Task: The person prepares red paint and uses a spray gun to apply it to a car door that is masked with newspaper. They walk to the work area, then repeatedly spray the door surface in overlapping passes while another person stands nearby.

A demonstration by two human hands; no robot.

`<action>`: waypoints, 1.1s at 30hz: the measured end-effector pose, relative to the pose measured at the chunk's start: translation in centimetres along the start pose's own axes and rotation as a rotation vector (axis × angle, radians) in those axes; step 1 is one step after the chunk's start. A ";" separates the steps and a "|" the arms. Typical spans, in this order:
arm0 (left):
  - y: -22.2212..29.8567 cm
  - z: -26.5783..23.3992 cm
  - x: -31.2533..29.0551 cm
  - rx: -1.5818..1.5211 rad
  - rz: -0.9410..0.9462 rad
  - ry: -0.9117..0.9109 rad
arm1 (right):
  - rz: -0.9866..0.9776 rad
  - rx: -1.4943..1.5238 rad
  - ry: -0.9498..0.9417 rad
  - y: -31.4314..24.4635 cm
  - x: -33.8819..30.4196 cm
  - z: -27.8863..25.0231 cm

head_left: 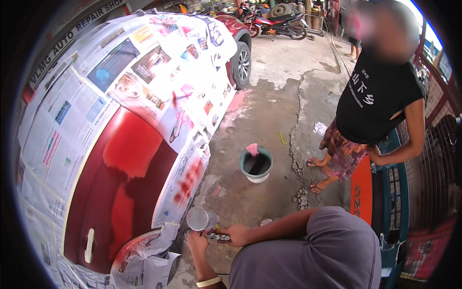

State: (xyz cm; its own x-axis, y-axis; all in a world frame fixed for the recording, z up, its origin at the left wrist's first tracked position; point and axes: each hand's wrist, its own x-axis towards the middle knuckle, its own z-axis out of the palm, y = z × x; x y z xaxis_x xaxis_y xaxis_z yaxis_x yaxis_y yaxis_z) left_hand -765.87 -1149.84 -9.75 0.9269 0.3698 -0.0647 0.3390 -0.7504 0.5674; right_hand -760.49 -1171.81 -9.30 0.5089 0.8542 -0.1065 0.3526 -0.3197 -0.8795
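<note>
Both my hands are on the metal spray gun (217, 236), beside the partly painted red car panel (86, 207)

My left hand (196, 239) is curled round the gun just below its silver cup (196, 218), and my right hand (237, 234) has its fingers closed on the metal fittings to the right; the gun's body lies between them, its visible length running roughly left to right, while the cup rises beyond my left hand, round end facing up; I cannot tell where the nozzle points. Left of my hands is the panel, edged with newspaper (72, 125); beyond my right hand stands a bucket (256, 178) with a pink cloth (252, 150) over its rim
</note>
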 end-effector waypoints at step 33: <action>5.9 -2.4 2.0 -0.305 -0.350 -0.140 | 0.139 0.098 -0.117 -0.9 1.0 -4.7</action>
State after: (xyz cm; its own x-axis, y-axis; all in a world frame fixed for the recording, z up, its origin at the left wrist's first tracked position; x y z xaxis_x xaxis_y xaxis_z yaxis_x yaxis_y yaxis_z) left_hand -762.40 -1152.15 -4.56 0.7857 0.4785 -0.3921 0.5907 -0.3919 0.7053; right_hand -756.56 -1172.57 -6.39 0.4502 0.8485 -0.2782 0.2040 -0.4010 -0.8931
